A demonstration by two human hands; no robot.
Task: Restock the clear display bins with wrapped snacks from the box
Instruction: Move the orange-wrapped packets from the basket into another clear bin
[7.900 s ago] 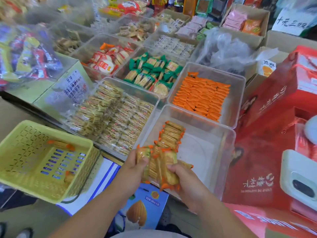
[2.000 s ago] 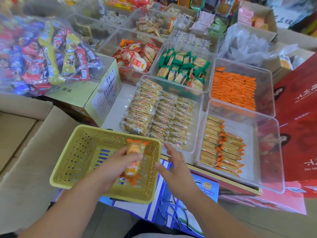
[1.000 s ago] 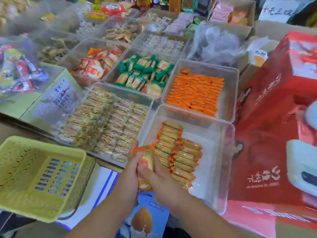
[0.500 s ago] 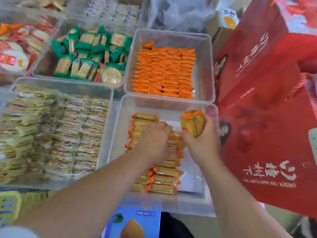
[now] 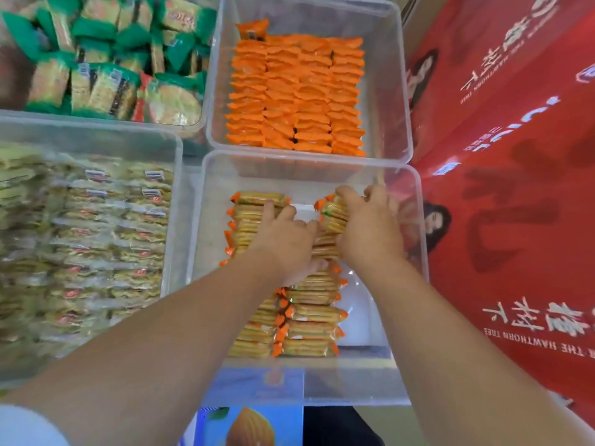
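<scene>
1. Near clear bin (image 5: 196,252), front centre: holds yellow cracker packs (image 5: 309,329) with orange ends. They lie flat in two columns side by side, running from the near wall back. White floor shows to their right.
2. Left hand (image 5: 283,243): inside that bin, lying on top of the left column with the fingers bent over the packs. Can't tell if it pinches any.
3. Right hand (image 5: 370,226): also inside, at the far end of the right column. Fingers are curled round a small bundle (image 5: 333,210) of the same packs, orange ends pointing left.
4. Rear clear bin (image 5: 397,91), touching the near one: orange packets (image 5: 296,91) in tight rows, filling the left and middle.
5. Rear-left bin (image 5: 96,119): green-ended snack packs (image 5: 112,59), loosely piled.
6. Left bin (image 5: 175,204), just beside the near one: pale crackers in clear wrap (image 5: 106,246), in rows. Blurred.
7. Red gift box (image 5: 515,204) against the right side of both bins.
8. Blue carton with an almond picture (image 5: 251,426) below the near bin's front wall.
</scene>
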